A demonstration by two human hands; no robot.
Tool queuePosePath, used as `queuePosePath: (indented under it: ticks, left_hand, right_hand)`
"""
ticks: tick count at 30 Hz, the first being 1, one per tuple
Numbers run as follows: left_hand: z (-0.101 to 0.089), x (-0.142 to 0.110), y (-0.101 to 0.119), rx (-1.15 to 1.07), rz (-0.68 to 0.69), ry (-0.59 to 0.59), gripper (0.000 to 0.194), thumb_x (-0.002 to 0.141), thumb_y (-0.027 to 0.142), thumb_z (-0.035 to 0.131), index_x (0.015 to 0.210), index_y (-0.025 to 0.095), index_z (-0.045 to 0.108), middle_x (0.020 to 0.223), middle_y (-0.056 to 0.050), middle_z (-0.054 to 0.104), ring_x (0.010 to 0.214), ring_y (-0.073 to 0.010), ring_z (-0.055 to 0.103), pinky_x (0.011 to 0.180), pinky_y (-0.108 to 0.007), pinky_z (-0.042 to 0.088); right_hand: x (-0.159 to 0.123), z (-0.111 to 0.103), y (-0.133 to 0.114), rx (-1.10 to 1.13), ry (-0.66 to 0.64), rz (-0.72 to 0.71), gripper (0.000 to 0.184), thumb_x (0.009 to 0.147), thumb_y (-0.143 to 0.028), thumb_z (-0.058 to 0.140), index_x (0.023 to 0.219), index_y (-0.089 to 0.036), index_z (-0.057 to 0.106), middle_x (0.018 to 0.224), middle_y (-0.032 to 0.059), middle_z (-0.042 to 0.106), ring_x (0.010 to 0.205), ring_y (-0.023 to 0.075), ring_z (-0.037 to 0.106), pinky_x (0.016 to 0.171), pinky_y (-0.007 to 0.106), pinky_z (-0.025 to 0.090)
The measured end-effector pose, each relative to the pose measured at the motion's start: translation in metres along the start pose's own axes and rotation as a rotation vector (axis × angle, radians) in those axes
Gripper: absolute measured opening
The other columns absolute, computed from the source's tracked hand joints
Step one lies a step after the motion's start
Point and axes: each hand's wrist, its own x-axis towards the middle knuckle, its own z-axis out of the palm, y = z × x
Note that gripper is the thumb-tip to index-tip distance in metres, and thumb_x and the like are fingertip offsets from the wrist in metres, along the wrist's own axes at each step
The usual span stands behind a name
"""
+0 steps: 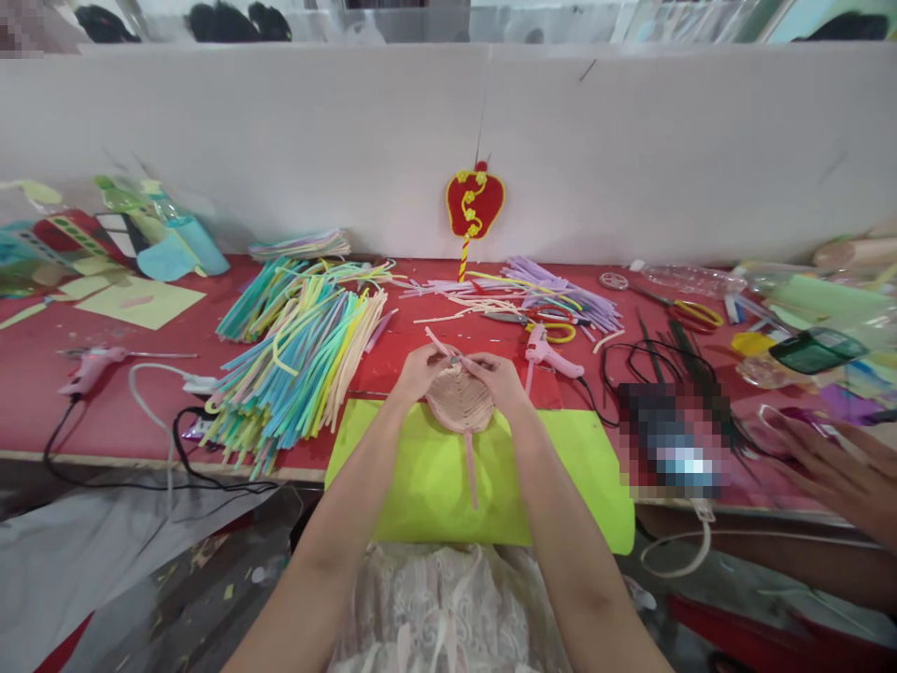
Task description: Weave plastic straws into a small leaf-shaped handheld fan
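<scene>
A round fan-shaped piece (461,400) built from pale pink pipe cleaners is held in front of me, its thin pink stem (472,472) pointing down toward me. My left hand (423,370) grips its upper left edge with bent fingers. On the upper right edge, my right hand (502,378) is closed, fingertips near the other hand's. A loose pink pipe cleaner end (435,338) sticks up from between the fingers. Under the piece lies a yellow-green sheet (575,467) over the table's front edge. A pink glue gun (550,355) rests just right of my right hand.
Many coloured pipe cleaners (294,355) are heaped on the left, with another glue gun (91,369) beyond. A red fan decoration (476,204) stands at the back wall. Yellow-handled scissors (693,316), cables and a phone lie right. Another person's hand (833,458) is at far right.
</scene>
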Motion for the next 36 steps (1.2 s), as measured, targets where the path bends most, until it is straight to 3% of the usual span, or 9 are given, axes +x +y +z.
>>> queuePosePath:
  ticks: [10, 19, 28, 36]
  left_hand:
    - [-0.005, 0.001, -0.002, 0.066, 0.018, -0.074, 0.021, 0.072, 0.034, 0.059, 0.08, 0.014, 0.062, 0.084, -0.006, 0.064, 0.08, -0.0149, 0.061, 0.076, -0.027, 0.048]
    - [0.001, -0.001, -0.001, 0.048, 0.041, 0.014, 0.02, 0.067, 0.031, 0.063, 0.077, 0.014, 0.064, 0.086, -0.007, 0.064, 0.08, -0.0147, 0.06, 0.074, -0.027, 0.048]
    - [0.003, -0.002, 0.003, 0.199, 0.156, 0.056, 0.01, 0.068, 0.026, 0.063, 0.072, 0.017, 0.066, 0.084, -0.005, 0.064, 0.081, -0.0146, 0.058, 0.079, -0.028, 0.045]
    - [0.002, -0.001, 0.002, 0.174, 0.11, 0.06, 0.007, 0.067, 0.021, 0.062, 0.072, 0.016, 0.065, 0.084, -0.005, 0.063, 0.079, -0.014, 0.058, 0.073, -0.025, 0.046]
  right_hand:
    - [-0.001, 0.0, -0.001, -0.045, 0.006, -0.001, 0.024, 0.061, -0.039, 0.068, 0.074, -0.019, 0.068, 0.068, 0.0015, 0.066, 0.061, 0.0126, 0.054, 0.064, 0.027, 0.041]
    - [0.0, 0.002, 0.0, 0.018, 0.026, -0.033, 0.027, 0.063, -0.044, 0.065, 0.073, -0.019, 0.067, 0.066, 0.0003, 0.063, 0.062, 0.0119, 0.052, 0.064, 0.026, 0.041]
    - [0.002, 0.002, 0.009, 0.105, -0.027, -0.013, 0.025, 0.064, -0.043, 0.066, 0.072, -0.019, 0.065, 0.064, -0.0005, 0.06, 0.059, 0.0111, 0.051, 0.062, 0.025, 0.041]
    - [-0.001, 0.003, 0.003, -0.016, 0.028, -0.067, 0.023, 0.066, -0.041, 0.063, 0.073, -0.019, 0.066, 0.064, -0.0002, 0.061, 0.06, 0.0117, 0.052, 0.063, 0.026, 0.04]
